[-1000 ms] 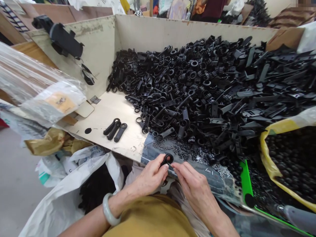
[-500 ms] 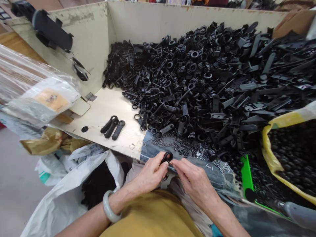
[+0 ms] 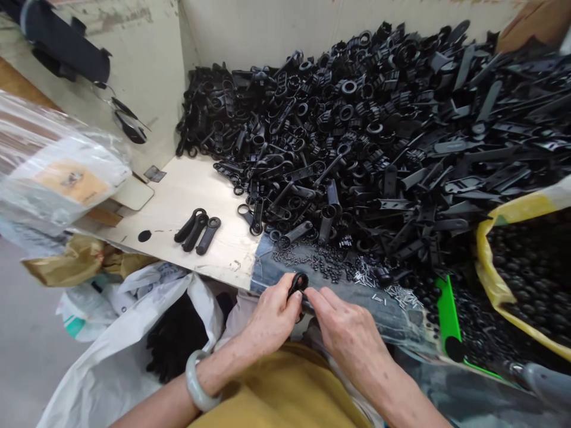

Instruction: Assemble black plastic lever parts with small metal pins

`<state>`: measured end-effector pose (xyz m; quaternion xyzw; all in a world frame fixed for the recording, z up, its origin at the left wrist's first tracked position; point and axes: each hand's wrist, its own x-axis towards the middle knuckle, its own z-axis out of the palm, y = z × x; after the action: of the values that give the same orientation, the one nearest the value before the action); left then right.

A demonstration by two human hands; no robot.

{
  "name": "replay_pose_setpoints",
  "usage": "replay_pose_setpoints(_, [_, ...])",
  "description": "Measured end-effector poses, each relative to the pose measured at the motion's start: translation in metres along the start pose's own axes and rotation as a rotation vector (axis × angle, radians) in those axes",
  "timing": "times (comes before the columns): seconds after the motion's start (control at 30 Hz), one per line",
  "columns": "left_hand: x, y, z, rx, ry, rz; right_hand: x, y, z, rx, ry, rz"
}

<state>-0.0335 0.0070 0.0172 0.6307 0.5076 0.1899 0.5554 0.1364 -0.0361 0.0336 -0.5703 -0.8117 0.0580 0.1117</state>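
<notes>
My left hand (image 3: 271,315) is closed around a black plastic handle with a ring-shaped end (image 3: 298,282), held above my lap at the table's front edge. Against the side of that ring press the pinched fingertips of my right hand (image 3: 345,324); whatever they grip is hidden. Beyond my hands, tiny black pieces (image 3: 328,267) and small silver metal pins (image 3: 404,296) lie scattered over a dark mat (image 3: 265,267). Three similar black handles (image 3: 196,230) lie side by side on the pale board to the left.
A large heap of black plastic parts (image 3: 312,131) fills the back and right. At right are a green divider (image 3: 447,312) and a yellow-rimmed sack of dark round pieces (image 3: 484,255). A white bag (image 3: 116,351) with black parts hangs at lower left; plastic-wrapped cartons (image 3: 66,166) stand left.
The view has shifted slightly. My right fingertips have closed in on the ring, and the thin pin visible at them before is now covered. My left hand keeps its hold on the handle.
</notes>
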Motion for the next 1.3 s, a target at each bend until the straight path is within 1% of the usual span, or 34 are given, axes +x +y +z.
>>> replay_pose_setpoints(0.1, [-0.001, 0.003, -0.001, 0.029, 0.027, -0.006, 0.000, -0.002, -0.001, -0.007, -0.048, 0.029])
replay_pose_setpoints(0.2, [-0.001, 0.006, -0.002, 0.046, 0.021, -0.014, 0.005, -0.007, -0.005, -0.014, -0.148, 0.087])
replay_pose_setpoints(0.3, [0.002, 0.007, -0.003, 0.058, 0.031, 0.003, 0.014, -0.018, -0.013, -0.055, -0.271, 0.159])
replay_pose_setpoints(0.37, [0.004, 0.006, -0.002, 0.046, 0.073, 0.033, 0.022, -0.028, -0.020, -0.094, -0.337, 0.191])
replay_pose_setpoints(0.43, [0.007, 0.003, -0.001, -0.010, 0.111, 0.063, 0.028, -0.035, -0.025, -0.105, -0.367, 0.210])
replay_pose_setpoints(0.53, [0.010, -0.002, -0.003, -0.143, 0.101, 0.066, 0.023, -0.035, -0.033, -0.019, -0.361, 0.252])
replay_pose_setpoints(0.6, [0.009, -0.003, -0.009, -0.230, 0.078, 0.027, 0.011, -0.027, -0.039, 0.112, -0.272, 0.266])
replay_pose_setpoints(0.67, [0.006, -0.003, -0.020, -0.314, 0.099, -0.019, -0.003, -0.013, -0.046, 0.278, -0.098, 0.255])
replay_pose_setpoints(0.73, [0.001, -0.002, -0.035, -0.402, 0.167, -0.054, -0.011, 0.007, -0.055, 0.420, 0.115, 0.266])
replay_pose_setpoints(0.8, [-0.004, 0.000, -0.049, -0.482, 0.247, -0.083, -0.011, 0.029, -0.064, 0.472, 0.303, 0.358])
replay_pose_setpoints(0.87, [-0.007, 0.002, -0.057, -0.536, 0.268, -0.107, -0.005, 0.051, -0.070, 0.425, 0.441, 0.504])
replay_pose_setpoints(0.9, [-0.008, 0.004, -0.059, -0.551, 0.265, -0.106, -0.001, 0.060, -0.071, 0.365, 0.488, 0.564])
replay_pose_setpoints(0.97, [-0.009, 0.006, -0.057, -0.568, 0.249, -0.078, 0.006, 0.074, -0.067, 0.199, 0.518, 0.622])
replay_pose_setpoints(1.03, [-0.009, 0.008, -0.050, -0.590, 0.241, -0.046, 0.013, 0.081, -0.058, 0.027, 0.490, 0.629])
replay_pose_setpoints(1.1, [-0.008, 0.012, -0.043, -0.637, 0.226, -0.040, 0.020, 0.084, -0.049, -0.060, 0.476, 0.629])
replay_pose_setpoints(1.2, [-0.003, 0.021, -0.034, -0.758, 0.150, -0.084, 0.029, 0.089, -0.044, -0.003, 0.524, 0.576])
replay_pose_setpoints(1.3, [0.001, 0.032, -0.029, -0.894, 0.007, -0.152, 0.038, 0.098, -0.052, 0.157, 0.560, 0.468])
